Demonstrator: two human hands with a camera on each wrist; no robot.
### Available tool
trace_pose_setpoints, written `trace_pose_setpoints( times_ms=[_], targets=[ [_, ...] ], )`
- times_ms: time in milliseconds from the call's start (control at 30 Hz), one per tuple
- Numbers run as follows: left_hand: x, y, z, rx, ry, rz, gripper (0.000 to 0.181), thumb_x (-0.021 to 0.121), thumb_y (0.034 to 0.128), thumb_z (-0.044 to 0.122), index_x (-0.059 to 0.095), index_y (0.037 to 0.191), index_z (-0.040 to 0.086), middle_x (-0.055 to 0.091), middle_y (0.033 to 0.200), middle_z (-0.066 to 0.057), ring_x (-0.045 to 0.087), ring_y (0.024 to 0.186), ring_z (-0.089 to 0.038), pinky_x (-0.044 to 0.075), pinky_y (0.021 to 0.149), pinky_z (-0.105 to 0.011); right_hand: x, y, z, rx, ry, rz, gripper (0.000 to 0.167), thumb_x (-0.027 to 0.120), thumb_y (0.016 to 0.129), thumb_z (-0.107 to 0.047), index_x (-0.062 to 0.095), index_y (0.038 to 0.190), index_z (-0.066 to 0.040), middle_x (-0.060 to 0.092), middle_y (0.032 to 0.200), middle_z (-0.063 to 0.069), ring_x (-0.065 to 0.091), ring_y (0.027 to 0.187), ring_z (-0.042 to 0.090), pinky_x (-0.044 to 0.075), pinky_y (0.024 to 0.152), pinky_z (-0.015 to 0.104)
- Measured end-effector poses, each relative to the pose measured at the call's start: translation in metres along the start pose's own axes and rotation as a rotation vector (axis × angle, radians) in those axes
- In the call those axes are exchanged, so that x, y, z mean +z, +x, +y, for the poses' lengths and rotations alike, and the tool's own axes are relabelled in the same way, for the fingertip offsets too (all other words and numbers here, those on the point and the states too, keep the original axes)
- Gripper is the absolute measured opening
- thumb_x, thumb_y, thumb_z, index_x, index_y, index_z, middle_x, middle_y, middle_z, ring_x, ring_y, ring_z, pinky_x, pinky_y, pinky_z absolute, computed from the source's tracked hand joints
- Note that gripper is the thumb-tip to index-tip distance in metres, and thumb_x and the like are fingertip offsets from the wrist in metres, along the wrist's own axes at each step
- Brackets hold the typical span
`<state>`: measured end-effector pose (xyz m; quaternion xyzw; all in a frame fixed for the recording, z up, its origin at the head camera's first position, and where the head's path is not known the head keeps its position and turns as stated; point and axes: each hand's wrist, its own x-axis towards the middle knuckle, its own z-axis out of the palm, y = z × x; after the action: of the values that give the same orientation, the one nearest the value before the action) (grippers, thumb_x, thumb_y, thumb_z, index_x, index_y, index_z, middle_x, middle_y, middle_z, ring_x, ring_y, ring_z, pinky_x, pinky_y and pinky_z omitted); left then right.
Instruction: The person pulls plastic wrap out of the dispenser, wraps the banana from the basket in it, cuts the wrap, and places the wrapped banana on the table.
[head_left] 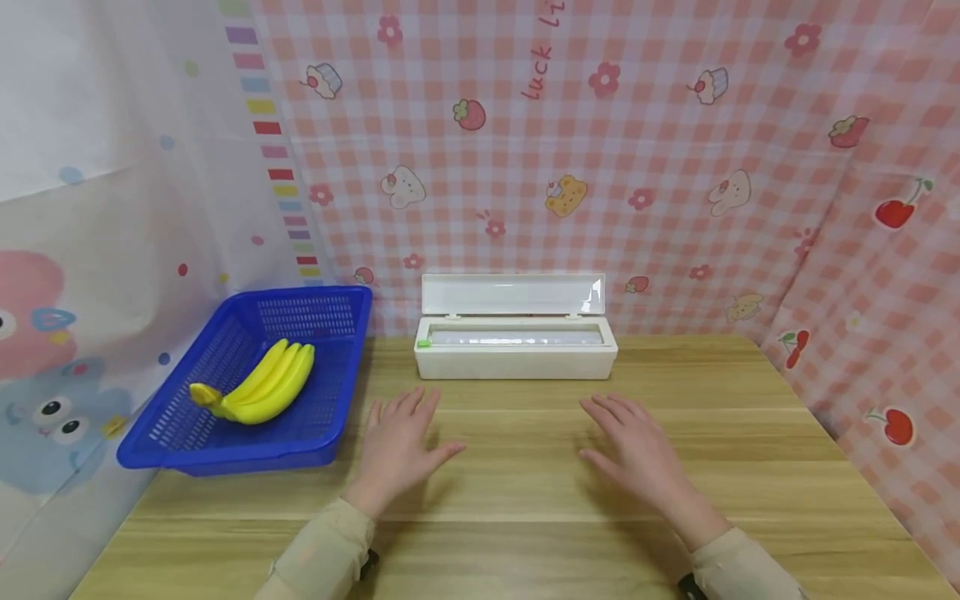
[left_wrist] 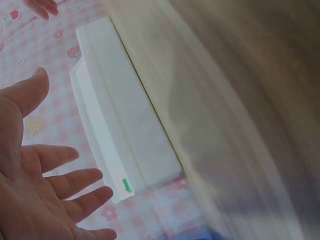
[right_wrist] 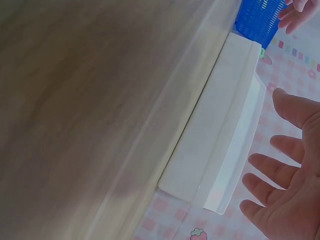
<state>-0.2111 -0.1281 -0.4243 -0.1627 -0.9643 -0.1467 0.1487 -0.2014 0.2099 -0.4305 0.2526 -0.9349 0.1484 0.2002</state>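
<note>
My left hand [head_left: 399, 450] hovers over the table with fingers spread and nothing in it. On the other side, my right hand [head_left: 637, 454] is held much the same way, fingers extended and empty. Beyond both hands, at the back of the table, stands a long white box [head_left: 516, 363] with its lid [head_left: 513, 294] raised. A clear roll, apparently cling film [head_left: 517, 337], lies inside, and a small green piece [head_left: 424, 343] sits at the box's left end. Neither hand touches the box. Both wrist views show the box past the spread fingers.
A blue plastic basket [head_left: 347, 392] stands at the left, near my left hand. In it lies a bunch of yellow bananas [head_left: 272, 385]. A pink checked cloth [head_left: 510, 167] hangs behind the wooden table [head_left: 525, 483] and along its right side.
</note>
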Motion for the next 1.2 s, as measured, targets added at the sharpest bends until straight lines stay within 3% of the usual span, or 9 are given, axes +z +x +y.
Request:
trace_pose_setpoints(
  times_ms=[433,667,967,1200],
  targets=[
    [-0.002,0.021,-0.006,-0.023,-0.024,0.08,0.082,0.076,0.0806,0.055,0.054,0.139,0.002,0.055,0.138,-0.021,0.051,0.123,-0.043,0.029,0.109,-0.063,0.003,0.016,0.005,0.052,0.032,0.047,0.063,0.084,0.079,-0.019,0.057,0.133,0.0,0.063,0.124,0.02,0.057,0.113,0.041,0.047,0.096,0.056],
    [-0.005,0.034,-0.011,-0.05,-0.047,0.072,0.085,0.072,0.0832,0.057,0.049,0.143,0.002,0.052,0.14,-0.023,0.049,0.126,-0.043,0.031,0.11,-0.06,0.0,0.024,0.013,0.067,0.044,0.076,0.06,0.084,0.078,-0.013,0.059,0.131,-0.001,0.065,0.12,0.02,0.058,0.11,0.041,0.049,0.093,0.055],
    [-0.009,0.043,-0.016,-0.052,-0.048,0.099,0.085,0.077,0.0789,0.056,0.052,0.14,0.002,0.053,0.138,-0.023,0.051,0.124,-0.043,0.033,0.107,-0.06,-0.009,0.03,0.022,0.135,0.065,0.063,0.058,0.081,0.083,-0.015,0.057,0.134,-0.001,0.063,0.122,0.024,0.056,0.112,0.043,0.047,0.094,0.058],
    [-0.016,0.051,-0.017,-0.051,-0.044,0.092,0.086,0.075,0.0794,0.058,0.052,0.14,0.001,0.053,0.138,-0.024,0.051,0.124,-0.043,0.034,0.107,-0.06,-0.013,0.036,0.031,0.124,0.07,0.088,0.056,0.08,0.083,-0.013,0.058,0.132,0.0,0.064,0.119,0.023,0.057,0.11,0.043,0.047,0.094,0.058]
  ],
)
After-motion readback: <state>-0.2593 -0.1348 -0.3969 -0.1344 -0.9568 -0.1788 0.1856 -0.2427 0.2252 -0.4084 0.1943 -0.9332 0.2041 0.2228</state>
